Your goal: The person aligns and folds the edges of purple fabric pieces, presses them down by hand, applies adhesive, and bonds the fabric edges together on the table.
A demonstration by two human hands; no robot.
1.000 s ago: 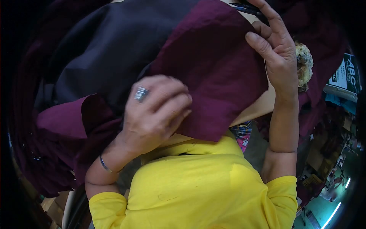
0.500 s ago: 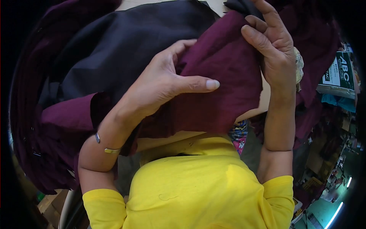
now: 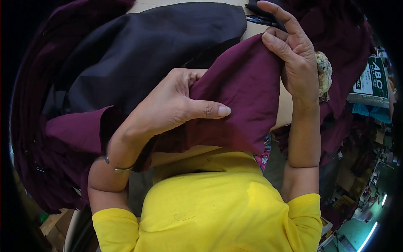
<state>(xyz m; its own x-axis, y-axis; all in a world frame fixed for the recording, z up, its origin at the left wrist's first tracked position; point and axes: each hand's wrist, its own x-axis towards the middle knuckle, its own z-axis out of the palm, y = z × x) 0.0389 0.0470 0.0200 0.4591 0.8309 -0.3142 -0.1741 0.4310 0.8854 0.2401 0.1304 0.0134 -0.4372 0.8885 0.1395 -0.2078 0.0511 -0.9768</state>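
A maroon piece of cloth (image 3: pixel 243 88) is held up between my two hands over the table. My left hand (image 3: pixel 172 98) grips its left side, thumb lying on top and fingers tucked underneath, mostly hidden. At the cloth's upper right corner, my right hand (image 3: pixel 296 56) pinches the edge between thumb and finger, with the index finger raised. A large black cloth (image 3: pixel 155 42) lies spread out behind the maroon piece. Just beyond my right fingers is a dark metal tool (image 3: pixel 261 20), partly hidden, whose kind I cannot make out.
Maroon fabric (image 3: pixel 33 138) hangs in a thick pile on the left, with more maroon fabric (image 3: pixel 344 54) at the right. A crumpled pale bundle (image 3: pixel 323 75) sits by my right wrist. A packet marked ABC (image 3: pixel 371 82) is at the far right. The beige tabletop (image 3: pixel 285 105) shows between.
Both hands have come slightly nearer my body, drawing the maroon cloth with them. Its upper right corner is lower, and more of the table and dark tool behind shows.
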